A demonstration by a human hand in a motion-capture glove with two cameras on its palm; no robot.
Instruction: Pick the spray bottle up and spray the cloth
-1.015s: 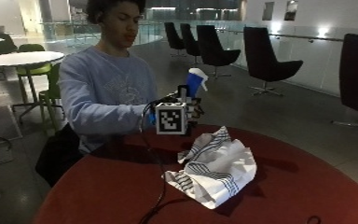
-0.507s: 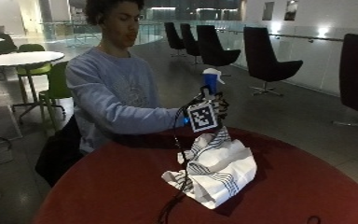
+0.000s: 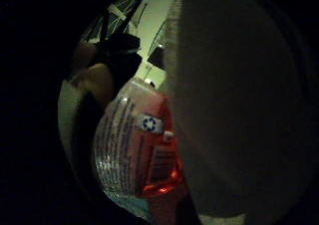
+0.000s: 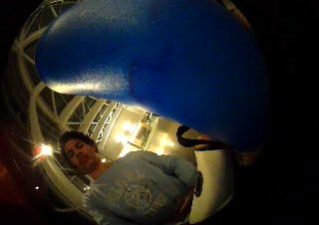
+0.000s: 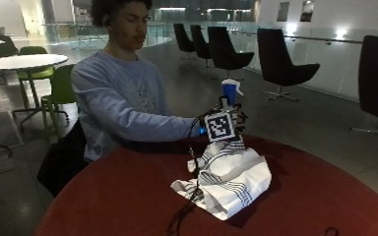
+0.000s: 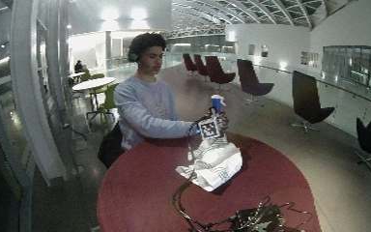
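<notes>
We hold the spray bottle [image 5: 230,93] upright in our gloved right hand [image 5: 232,120], fingers wrapped around its body, lifted above the far end of the striped cloth [image 5: 228,179] heaped on the red bench [image 5: 110,206]. The blue-and-white head sits just over the hand, and we cannot tell which way the nozzle faces. Our worry: if it points level or away from the cloth, the mist may land on the bench instead, so tilting down seems wise.

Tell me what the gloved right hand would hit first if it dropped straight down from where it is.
Probably the striped cloth, bunched on the red table right under the right hand holding the spray bottle; depth is uncertain.
</notes>
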